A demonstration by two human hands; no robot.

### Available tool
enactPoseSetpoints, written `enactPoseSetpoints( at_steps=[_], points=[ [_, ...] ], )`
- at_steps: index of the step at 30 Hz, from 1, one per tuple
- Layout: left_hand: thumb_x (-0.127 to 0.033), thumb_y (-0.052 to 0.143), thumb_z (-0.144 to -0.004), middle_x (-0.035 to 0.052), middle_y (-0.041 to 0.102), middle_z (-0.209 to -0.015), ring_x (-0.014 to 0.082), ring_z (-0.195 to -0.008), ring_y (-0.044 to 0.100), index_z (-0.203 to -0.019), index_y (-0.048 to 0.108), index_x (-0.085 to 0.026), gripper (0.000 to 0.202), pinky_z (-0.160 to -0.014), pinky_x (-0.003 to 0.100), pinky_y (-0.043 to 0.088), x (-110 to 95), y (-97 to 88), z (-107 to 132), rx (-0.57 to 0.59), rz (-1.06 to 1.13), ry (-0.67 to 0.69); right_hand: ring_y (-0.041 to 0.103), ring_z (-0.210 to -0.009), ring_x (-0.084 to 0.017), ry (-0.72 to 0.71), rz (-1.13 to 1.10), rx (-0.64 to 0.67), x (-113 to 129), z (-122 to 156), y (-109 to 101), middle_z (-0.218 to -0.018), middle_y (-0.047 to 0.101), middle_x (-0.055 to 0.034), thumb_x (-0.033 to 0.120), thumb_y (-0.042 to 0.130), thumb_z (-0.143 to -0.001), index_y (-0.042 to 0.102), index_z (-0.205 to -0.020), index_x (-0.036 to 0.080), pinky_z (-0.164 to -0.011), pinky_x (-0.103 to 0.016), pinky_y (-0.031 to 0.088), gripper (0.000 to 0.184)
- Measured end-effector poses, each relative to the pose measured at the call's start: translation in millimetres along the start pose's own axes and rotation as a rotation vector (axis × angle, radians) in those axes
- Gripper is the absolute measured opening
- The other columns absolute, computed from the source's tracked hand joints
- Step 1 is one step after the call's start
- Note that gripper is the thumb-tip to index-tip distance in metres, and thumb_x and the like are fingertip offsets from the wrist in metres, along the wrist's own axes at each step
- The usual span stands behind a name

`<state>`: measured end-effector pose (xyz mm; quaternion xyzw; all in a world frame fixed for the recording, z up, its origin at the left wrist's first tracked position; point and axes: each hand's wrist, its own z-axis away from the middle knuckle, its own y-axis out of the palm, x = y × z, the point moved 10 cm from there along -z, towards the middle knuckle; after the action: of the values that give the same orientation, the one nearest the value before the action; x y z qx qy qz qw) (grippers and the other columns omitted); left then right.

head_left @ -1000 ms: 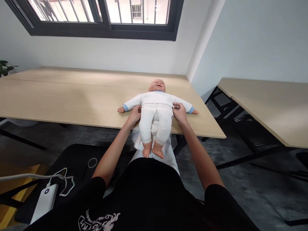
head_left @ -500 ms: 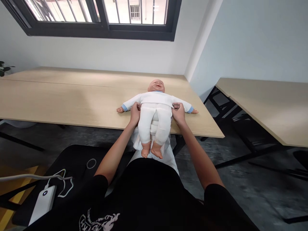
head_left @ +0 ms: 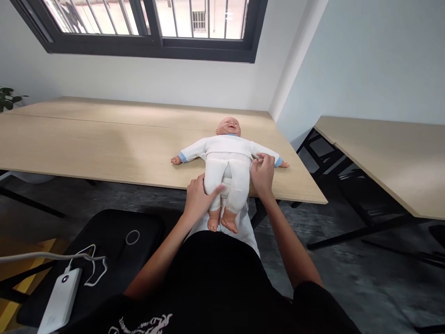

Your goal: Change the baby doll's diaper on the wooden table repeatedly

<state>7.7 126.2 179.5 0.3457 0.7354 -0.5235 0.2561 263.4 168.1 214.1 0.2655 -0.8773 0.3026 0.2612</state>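
A baby doll (head_left: 231,125) lies on its back on the table's front edge, arms spread, feet hanging toward my lap. It wears a white top (head_left: 227,144) with blue cuffs and collar, and white leggings (head_left: 239,183). My left hand (head_left: 201,197) is closed around the leg on the left of the view, thumb across the front and fingers partly hidden behind it. Beside the doll's waist at the right, under its sleeve, my right hand (head_left: 263,174) has its fingers curled together; what they pinch, if anything, cannot be made out.
The light wooden table (head_left: 132,144) runs left along the wall below a barred window (head_left: 205,23). At the right stands another table (head_left: 382,153). A black chair (head_left: 114,255) at lower left carries a white power bank (head_left: 60,297) with a cable and a beaded bracelet (head_left: 132,237).
My left hand has left the hem of the top and moved down to the doll's leg. My right hand has shifted slightly outward from the waist. The view has tilted a little.
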Motion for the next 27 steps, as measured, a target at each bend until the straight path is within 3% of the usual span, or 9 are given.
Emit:
enactPoseSetpoints(
  at_steps=[3, 6, 8, 13, 16, 21, 24, 27],
  points=[
    [-0.045, 0.077, -0.075, 0.0171, 0.055, -0.139, 0.036, -0.125, 0.051, -0.144, 0.041, -0.016, 0.083, -0.105, 0.048, 0.042, -8, 5.2, 14, 0.027, 0.011, 0.031, 0.057, -0.106, -0.026, -0.275, 0.025, 0.014, 60, 37, -20, -0.11, 0.06, -0.0138, 0.025, 0.047, -0.098, 0.057, -0.112, 0.016, -0.098, -0.045, 0.047, 0.02],
    [-0.031, 0.072, -0.076, 0.0182, 0.045, -0.148, 0.0345, -0.137, 0.044, -0.147, 0.033, -0.015, 0.082, -0.113, 0.048, 0.037, -10, 8.0, 13, 0.047, 0.103, 0.079, 0.06, -0.112, -0.023, -0.593, 0.117, 0.164, 109, 87, -18, -0.112, 0.066, -0.0097, 0.025, 0.054, -0.099, 0.06, -0.113, 0.019, -0.112, -0.046, 0.039, 0.017],
    [-0.025, 0.069, -0.075, 0.0185, 0.041, -0.151, 0.0329, -0.142, 0.04, -0.148, 0.031, -0.016, 0.083, -0.117, 0.048, 0.034, -7, 5.9, 9, 0.035, 0.18, 0.082, 0.06, -0.115, -0.021, -0.76, 0.17, 0.303, 124, 119, -9, -0.109, 0.069, -0.0062, 0.021, 0.055, -0.097, 0.063, -0.109, 0.02, -0.122, -0.048, 0.026, 0.014],
    [-0.018, 0.067, -0.068, 0.0149, 0.043, -0.147, 0.0294, -0.14, 0.041, -0.142, 0.035, -0.018, 0.08, -0.119, 0.045, 0.032, 6, 0.1, 2, 0.051, 0.391, 0.021, 0.06, -0.116, -0.02, -0.933, 0.272, 0.449, 121, 156, -2, -0.102, 0.072, -0.0028, 0.016, 0.054, -0.097, 0.066, -0.104, 0.018, -0.129, -0.052, 0.002, 0.014],
    [-0.018, 0.069, -0.067, 0.0124, 0.047, -0.144, 0.0278, -0.137, 0.045, -0.138, 0.038, -0.02, 0.078, -0.117, 0.043, 0.035, 13, -1.3, -2, 0.11, 0.505, -0.029, 0.061, -0.112, -0.02, -0.929, 0.297, 0.466, 111, 152, -15, -0.095, 0.071, -0.0037, 0.029, 0.054, -0.101, 0.067, -0.102, 0.017, -0.129, -0.052, 0.001, 0.018],
    [-0.024, 0.077, -0.063, 0.0109, 0.053, -0.137, 0.0283, -0.129, 0.051, -0.136, 0.043, -0.02, 0.08, -0.11, 0.042, 0.042, 20, 1.0, -5, 0.208, 0.657, -0.157, 0.063, -0.1, -0.024, -0.838, 0.426, 0.473, 86, 137, -37, -0.091, 0.069, -0.0086, 0.056, 0.052, -0.098, 0.068, -0.107, 0.014, -0.128, -0.054, 0.006, 0.046],
    [-0.025, 0.08, -0.06, 0.0104, 0.054, -0.134, 0.0274, -0.123, 0.054, -0.135, 0.045, -0.02, 0.083, -0.106, 0.04, 0.046, 21, 2.8, -5, 0.24, 0.755, -0.244, 0.057, -0.117, -0.031, -0.836, 0.416, 0.484, 83, 152, -35, -0.115, 0.068, -0.0146, 0.072, 0.049, -0.092, 0.063, -0.127, 0.013, -0.125, -0.061, 0.001, 0.07],
    [-0.023, 0.079, -0.058, 0.0077, 0.06, -0.124, 0.0233, -0.109, 0.061, -0.134, 0.048, -0.02, 0.082, -0.096, 0.035, 0.051, 19, 4.3, -4, 0.267, 0.84, -0.32, 0.042, -0.138, -0.037, -0.849, 0.398, 0.479, 88, 180, -21, -0.144, 0.053, -0.0188, 0.075, 0.055, -0.086, 0.05, -0.143, 0.015, -0.122, -0.067, -0.001, 0.083]
  ],
)
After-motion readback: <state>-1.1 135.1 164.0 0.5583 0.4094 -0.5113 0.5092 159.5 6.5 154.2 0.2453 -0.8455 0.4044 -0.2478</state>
